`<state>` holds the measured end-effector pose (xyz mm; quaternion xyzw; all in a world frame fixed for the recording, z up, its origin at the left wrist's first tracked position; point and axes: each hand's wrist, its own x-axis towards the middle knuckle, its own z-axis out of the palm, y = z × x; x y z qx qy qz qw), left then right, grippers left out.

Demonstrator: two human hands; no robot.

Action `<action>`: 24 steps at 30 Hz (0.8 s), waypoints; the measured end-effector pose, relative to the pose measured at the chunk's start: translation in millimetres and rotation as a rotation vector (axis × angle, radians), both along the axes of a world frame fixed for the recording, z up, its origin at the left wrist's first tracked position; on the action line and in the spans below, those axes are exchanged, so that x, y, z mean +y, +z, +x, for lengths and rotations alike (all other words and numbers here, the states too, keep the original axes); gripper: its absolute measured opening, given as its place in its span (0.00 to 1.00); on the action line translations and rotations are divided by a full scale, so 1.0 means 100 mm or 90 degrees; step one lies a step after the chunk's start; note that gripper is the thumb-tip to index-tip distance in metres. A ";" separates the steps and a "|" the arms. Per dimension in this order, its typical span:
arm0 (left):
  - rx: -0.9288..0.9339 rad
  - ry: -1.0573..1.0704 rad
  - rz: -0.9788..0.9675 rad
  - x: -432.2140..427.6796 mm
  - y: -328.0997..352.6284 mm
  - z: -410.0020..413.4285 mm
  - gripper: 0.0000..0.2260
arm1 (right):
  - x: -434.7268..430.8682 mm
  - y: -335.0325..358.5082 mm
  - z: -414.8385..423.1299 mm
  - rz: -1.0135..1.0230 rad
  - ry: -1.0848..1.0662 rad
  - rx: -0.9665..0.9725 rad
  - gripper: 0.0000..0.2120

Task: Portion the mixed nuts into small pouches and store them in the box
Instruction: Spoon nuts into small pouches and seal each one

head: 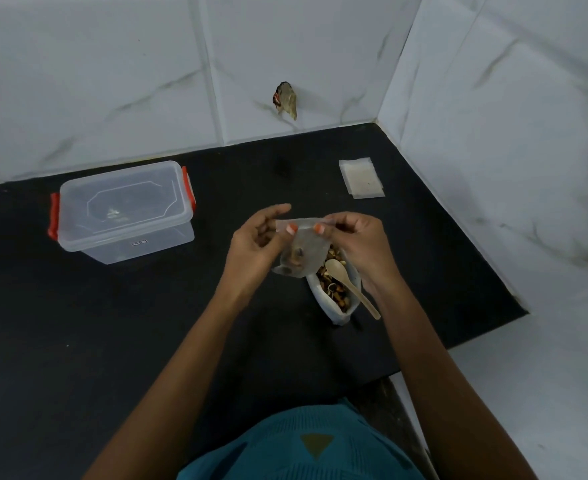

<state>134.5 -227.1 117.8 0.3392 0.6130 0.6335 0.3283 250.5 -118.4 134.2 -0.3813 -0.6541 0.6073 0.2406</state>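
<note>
Now left hand (254, 244) and right hand (361, 247) pinch one pouch (306, 244) — one box (123, 209) at ten o'clock, one spoon (353, 289) at five.

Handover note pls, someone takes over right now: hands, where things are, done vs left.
Left hand and right hand: both pinch the top edge of one small pouch, which has a few nuts inside.
Bag of mixed nuts: open on the counter below the pouch, with the wooden spoon resting in it.
Box: at the left, lid on. I can't make out any pouches inside.
Empty pouches: stacked at the back right.
Done: this pouch has nuts in it.
Left: probably close it, open the box, store it, then fill more.
</note>
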 end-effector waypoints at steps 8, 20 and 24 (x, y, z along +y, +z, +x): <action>0.101 0.004 -0.035 0.04 0.02 -0.05 0.04 | -0.02 0.00 -0.02 0.039 0.014 0.052 0.07; 0.069 -0.007 -0.010 0.02 0.08 -0.04 0.05 | -0.05 -0.04 -0.11 0.146 0.077 0.011 0.04; 0.100 -0.003 -0.019 0.01 0.07 -0.09 0.04 | -0.05 0.00 -0.07 0.050 0.026 0.066 0.06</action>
